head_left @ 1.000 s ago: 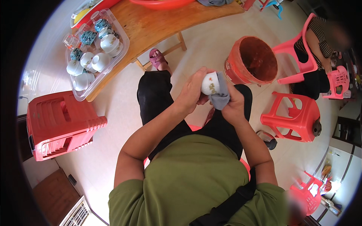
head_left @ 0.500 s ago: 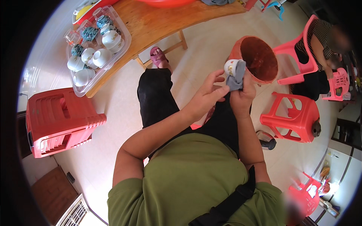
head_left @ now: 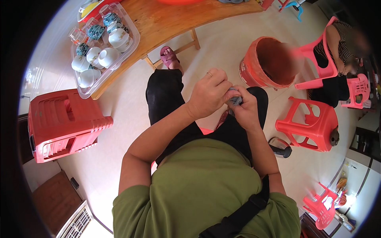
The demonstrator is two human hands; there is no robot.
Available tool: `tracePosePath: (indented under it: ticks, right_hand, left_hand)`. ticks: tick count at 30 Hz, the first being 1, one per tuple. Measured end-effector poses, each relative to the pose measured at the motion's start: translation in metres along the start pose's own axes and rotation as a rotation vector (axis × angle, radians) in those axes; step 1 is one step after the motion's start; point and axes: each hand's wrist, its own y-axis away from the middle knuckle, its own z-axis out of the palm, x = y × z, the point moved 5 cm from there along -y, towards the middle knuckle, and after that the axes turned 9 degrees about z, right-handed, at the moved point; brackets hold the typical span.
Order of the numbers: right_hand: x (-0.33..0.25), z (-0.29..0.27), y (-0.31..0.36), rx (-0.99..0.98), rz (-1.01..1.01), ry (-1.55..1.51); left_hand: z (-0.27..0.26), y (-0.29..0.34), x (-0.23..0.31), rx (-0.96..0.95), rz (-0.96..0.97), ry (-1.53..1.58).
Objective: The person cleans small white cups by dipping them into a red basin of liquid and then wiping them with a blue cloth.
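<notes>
My left hand (head_left: 210,94) and my right hand (head_left: 245,109) meet in front of my knees, both closed. A bunched grey cloth (head_left: 235,100) shows between them. The fingers of my left hand are curled, with a ring on one, and press against the cloth. My right hand grips it from the other side. No cup shows between my hands; anything wrapped in the cloth or behind the fingers is hidden.
On the wooden table (head_left: 170,20), a clear plastic tray (head_left: 84,93) holds white cups (head_left: 108,58), patterned cups and glasses. A red bucket (head_left: 251,65) stands ahead right, near a red stool (head_left: 291,125) and a kettle (head_left: 280,148). Stacked red stools (head_left: 59,131) stand left. Someone sits (head_left: 335,43) far right.
My hands have drawn together and come down toward my lap. The white cup that was in my right hand with the cloth no longer shows. My left hand has closed.
</notes>
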Motion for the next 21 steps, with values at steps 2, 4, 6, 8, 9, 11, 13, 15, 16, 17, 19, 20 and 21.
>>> tracePosePath:
  ticks: [2,4,6,8,9,11,13,15,16,17,19,20,21]
  right_hand:
    - [0.002,-0.001,0.002,-0.021,0.068,-0.05]
    - [0.003,-0.009,0.004,-0.062,0.189,-0.124]
    - [-0.004,-0.018,0.001,-0.078,0.158,-0.361]
    - [-0.008,-0.025,-0.002,-0.082,0.157,-0.533]
    - [-0.008,-0.028,-0.002,-0.078,0.173,-0.587]
    - [-0.005,-0.032,-0.004,-0.079,0.189,-0.686]
    - [-0.001,-0.031,-0.004,-0.108,0.264,-0.801]
    - [0.002,-0.029,-0.006,-0.101,0.325,-0.868]
    - [0.004,-0.027,-0.008,-0.076,0.351,-0.875]
    - [0.007,-0.028,-0.01,-0.049,0.376,-0.882]
    - [0.011,-0.044,-0.021,0.136,0.228,-0.725]
    - [0.009,-0.052,-0.025,0.222,0.154,-0.644]
    - [0.003,-0.062,-0.025,0.279,0.08,-0.512]
  left_hand:
    - [0.0,0.002,-0.008,-0.025,-0.109,0.16]
    - [0.0,0.005,-0.019,-0.042,-0.341,0.434]
    - [0.0,0.0,-0.034,0.024,-0.52,0.784]
    - [0.006,0.003,-0.037,-0.037,-0.604,1.026]
    - [0.01,0.008,-0.035,-0.133,-0.597,1.091]
    - [0.015,0.008,-0.022,-0.201,-0.66,1.285]
    - [0.018,0.006,-0.02,-0.207,-0.674,1.34]
    - [0.019,0.009,-0.021,-0.207,-0.694,1.386]
    - [0.021,0.013,-0.024,-0.205,-0.707,1.409]
    - [0.024,0.015,-0.025,-0.205,-0.719,1.434]
    - [0.027,0.017,-0.026,-0.118,-0.799,1.471]
    - [0.027,0.018,-0.027,-0.069,-0.838,1.485]
    - [0.027,0.018,-0.031,-0.011,-0.831,1.437]
